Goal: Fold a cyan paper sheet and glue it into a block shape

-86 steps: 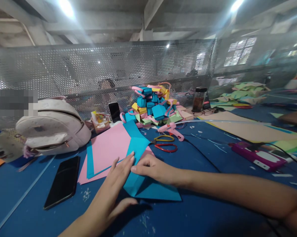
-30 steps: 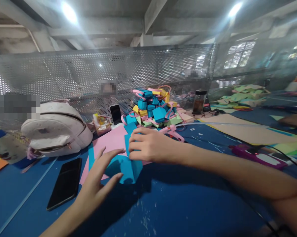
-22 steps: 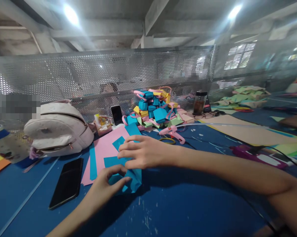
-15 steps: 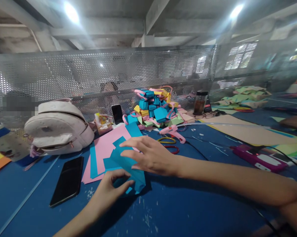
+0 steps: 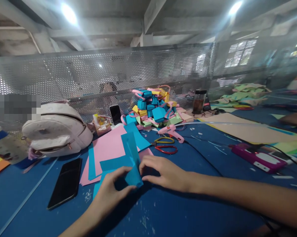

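A partly folded piece of blue paper has flaps standing up in front of me, at the near edge of the stacked pink and blue sheets. My left hand grips its near left side, thumb at the front and fingers behind. From the right, my right hand has its curled fingers and thumb at the paper's right edge; the exact contact of the fingertips is partly hidden. Beyond that hand lie scissors with one yellow and one red handle, and a pink glue gun.
A black phone and a white backpack are at the left. Small paper boxes with pink strips are heaped behind the glue gun. A magenta device with cables and large paper sheets lie right. A perforated metal partition stands behind.
My right hand has come down and to the right, from above the blue paper to its right edge. The paper's flaps now stand more upright, and the scissors show more fully.
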Available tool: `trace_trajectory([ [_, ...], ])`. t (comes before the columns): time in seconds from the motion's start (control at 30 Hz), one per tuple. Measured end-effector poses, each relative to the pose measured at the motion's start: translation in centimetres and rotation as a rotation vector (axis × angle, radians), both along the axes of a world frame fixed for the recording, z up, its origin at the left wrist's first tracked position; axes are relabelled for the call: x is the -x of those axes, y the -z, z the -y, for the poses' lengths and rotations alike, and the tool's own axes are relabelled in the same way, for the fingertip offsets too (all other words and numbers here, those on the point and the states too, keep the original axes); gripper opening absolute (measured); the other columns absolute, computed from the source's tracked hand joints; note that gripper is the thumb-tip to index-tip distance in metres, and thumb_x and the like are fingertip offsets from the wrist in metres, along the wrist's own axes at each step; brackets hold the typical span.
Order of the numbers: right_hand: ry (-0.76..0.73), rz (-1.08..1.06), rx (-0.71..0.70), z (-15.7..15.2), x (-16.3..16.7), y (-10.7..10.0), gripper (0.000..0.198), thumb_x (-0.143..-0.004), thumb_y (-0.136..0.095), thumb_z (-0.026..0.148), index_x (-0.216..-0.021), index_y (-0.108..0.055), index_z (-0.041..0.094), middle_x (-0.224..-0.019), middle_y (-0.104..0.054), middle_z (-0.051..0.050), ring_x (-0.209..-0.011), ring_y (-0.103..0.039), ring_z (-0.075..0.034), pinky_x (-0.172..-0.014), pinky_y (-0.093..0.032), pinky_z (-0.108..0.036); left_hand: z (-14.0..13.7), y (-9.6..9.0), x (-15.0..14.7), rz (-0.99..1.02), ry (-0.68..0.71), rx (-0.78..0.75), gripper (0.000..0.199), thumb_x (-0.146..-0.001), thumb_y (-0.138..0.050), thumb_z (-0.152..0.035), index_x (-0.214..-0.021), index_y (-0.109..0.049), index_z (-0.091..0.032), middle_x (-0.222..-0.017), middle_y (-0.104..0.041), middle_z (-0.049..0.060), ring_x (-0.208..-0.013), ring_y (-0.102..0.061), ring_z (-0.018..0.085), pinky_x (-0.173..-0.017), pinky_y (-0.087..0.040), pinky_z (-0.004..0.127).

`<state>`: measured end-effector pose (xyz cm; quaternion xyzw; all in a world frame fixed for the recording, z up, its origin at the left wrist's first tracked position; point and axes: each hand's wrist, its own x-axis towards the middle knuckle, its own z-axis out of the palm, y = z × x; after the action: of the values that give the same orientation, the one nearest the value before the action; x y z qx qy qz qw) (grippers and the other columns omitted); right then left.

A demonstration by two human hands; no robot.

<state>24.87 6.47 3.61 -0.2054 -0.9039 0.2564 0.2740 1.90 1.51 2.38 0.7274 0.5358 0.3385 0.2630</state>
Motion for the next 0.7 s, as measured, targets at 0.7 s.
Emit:
trace_trajectory([
  [0.7, 0.078, 0.134, -0.106, -0.2, -1.2, 3.1, 0.016, -0.088, -0.069, 0.027, -0.096, -0.068, 0.014, -0.095, -0.071, -0.008, -0.088, -0.065, -0.020, -0.075, -0.047, -0.029, -1.2, -1.5, -2.3, -0.492, 0.163, 0.245, 0.026, -0.067, -0.073, -0.031, -0.092, -0.075, -0.023, -0.087, -0.074, 0.001, -0.081, -0.066, 0.023, -0.071, -0.044, 0.030],
])
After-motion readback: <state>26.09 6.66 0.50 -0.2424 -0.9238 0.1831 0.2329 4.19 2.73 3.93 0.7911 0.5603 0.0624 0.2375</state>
